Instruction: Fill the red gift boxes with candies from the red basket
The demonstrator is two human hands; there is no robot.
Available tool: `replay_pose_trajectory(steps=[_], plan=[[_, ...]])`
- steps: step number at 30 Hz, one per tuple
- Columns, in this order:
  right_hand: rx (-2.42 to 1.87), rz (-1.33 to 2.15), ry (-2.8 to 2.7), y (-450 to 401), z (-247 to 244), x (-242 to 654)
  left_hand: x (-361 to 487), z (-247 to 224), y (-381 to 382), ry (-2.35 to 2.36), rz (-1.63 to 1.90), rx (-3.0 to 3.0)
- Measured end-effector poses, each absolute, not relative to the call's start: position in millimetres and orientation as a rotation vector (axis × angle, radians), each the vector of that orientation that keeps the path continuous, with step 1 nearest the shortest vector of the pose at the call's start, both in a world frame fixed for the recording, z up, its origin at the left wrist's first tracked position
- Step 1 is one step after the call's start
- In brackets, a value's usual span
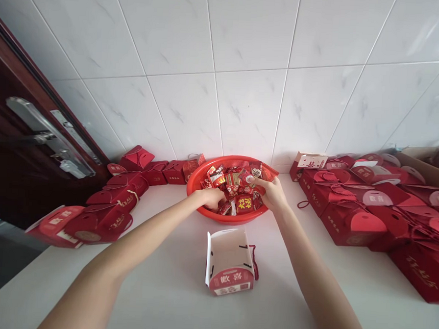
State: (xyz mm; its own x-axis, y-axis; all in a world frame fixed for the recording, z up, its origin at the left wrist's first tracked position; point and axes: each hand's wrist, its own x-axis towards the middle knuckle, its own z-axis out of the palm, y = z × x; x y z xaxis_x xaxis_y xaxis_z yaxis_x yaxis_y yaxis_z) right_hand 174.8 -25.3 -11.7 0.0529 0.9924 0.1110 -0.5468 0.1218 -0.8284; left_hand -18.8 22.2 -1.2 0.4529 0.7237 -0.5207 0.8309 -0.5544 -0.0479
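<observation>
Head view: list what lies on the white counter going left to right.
Closed red gift boxes by the door → left hand in the red basket of wrapped sweets → right hand holding sweets → piled red gift boxes. The open box sits nearer, below the basket.

Both hands in a red basket (198,183) of wrapped sweets (236,185), left hand (212,198) among them, right hand (273,192) gripping some, open white-lined box (229,261) just before it.
</observation>
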Motion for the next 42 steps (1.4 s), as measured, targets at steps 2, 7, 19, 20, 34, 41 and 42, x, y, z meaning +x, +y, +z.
replay_pose_trajectory(steps=[2, 7, 19, 20, 34, 41, 42], plan=[[-0.692, 1.329, -0.824, -25, -12, 175, -18, -4, 21, 1.401, -0.735, 2.499], [-0.655, 1.332, -0.847, -25, -15, 175, -16, -9, 20, 1.48, -0.679, 2.496], [-0.676, 1.33, -0.869, -26, -13, 175, -55, 27, 17, 1.182, 0.414, 2.071], [-0.675, 1.332, -0.873, -26, -13, 175, -56, 27, 12, 1.132, 0.513, 1.996], [-0.692, 1.352, -0.977, -31, -10, 178, -57, 63, -85, 0.768, 0.278, 2.215], [-0.714, 1.376, -0.978, -30, -10, 179, -62, 55, -98, 0.953, 0.145, 2.342], [-0.718, 1.382, -0.983, -30, -9, 179, -61, 54, -99, 0.965, 0.11, 2.345]])
